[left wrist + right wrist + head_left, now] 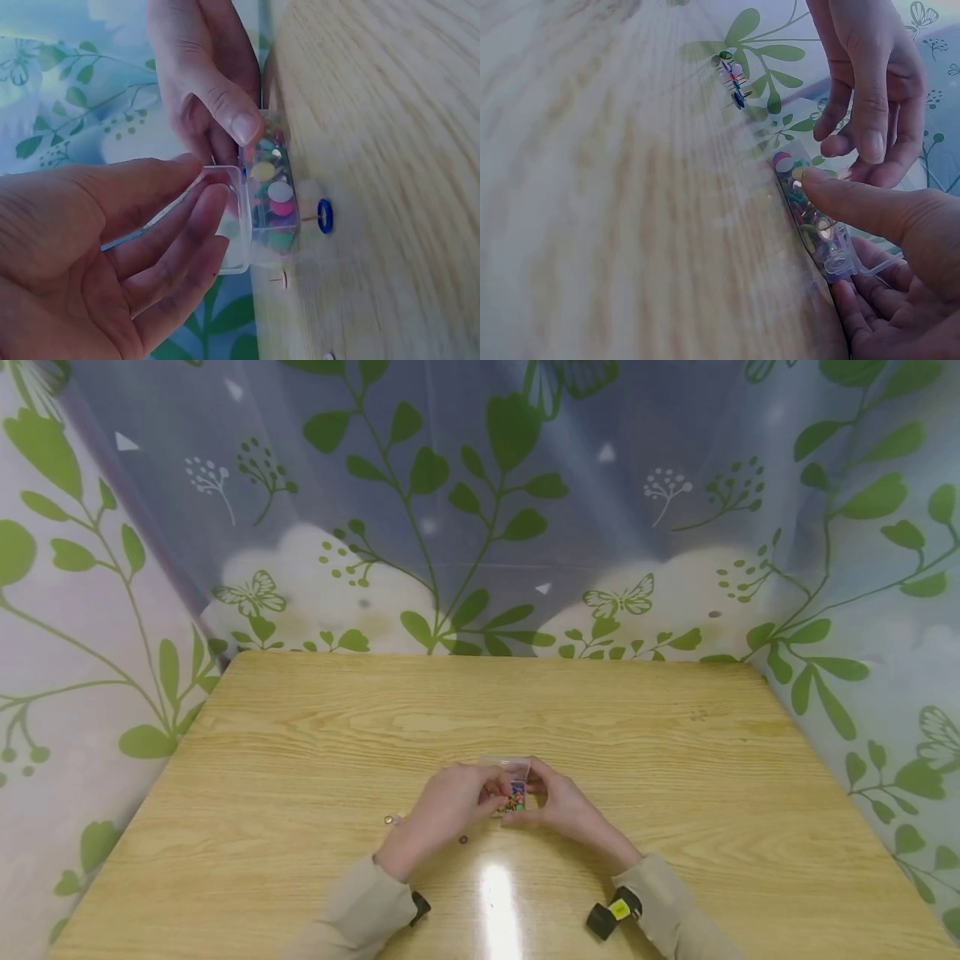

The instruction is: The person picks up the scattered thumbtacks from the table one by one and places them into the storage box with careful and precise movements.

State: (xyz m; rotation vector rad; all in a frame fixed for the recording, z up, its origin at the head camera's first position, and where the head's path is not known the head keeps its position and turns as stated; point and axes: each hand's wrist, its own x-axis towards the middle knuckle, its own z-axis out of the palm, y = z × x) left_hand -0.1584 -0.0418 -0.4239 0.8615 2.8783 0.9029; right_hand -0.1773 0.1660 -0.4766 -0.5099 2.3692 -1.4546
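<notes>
A small clear plastic box [519, 795] filled with colourful thumbtacks [280, 192] sits on the table, its clear lid [241, 259] swung up. My right hand [564, 806] grips the box from the right, thumb along the near side and fingers around the back. From the left, my left hand [456, 797] reaches over the box; in the left wrist view its loosely bent fingers [199, 247] overlap the raised lid. Nothing shows between thumb and fingers there. Near the box, a blue thumbtack [325, 216] lies on the table.
More loose thumbtacks [388, 820] lie on the wooden table [300, 743], left of the box, and one dark tack [463, 840] lies beside my left wrist. A leaf-patterned curtain [465, 510] hangs behind the table and along both sides.
</notes>
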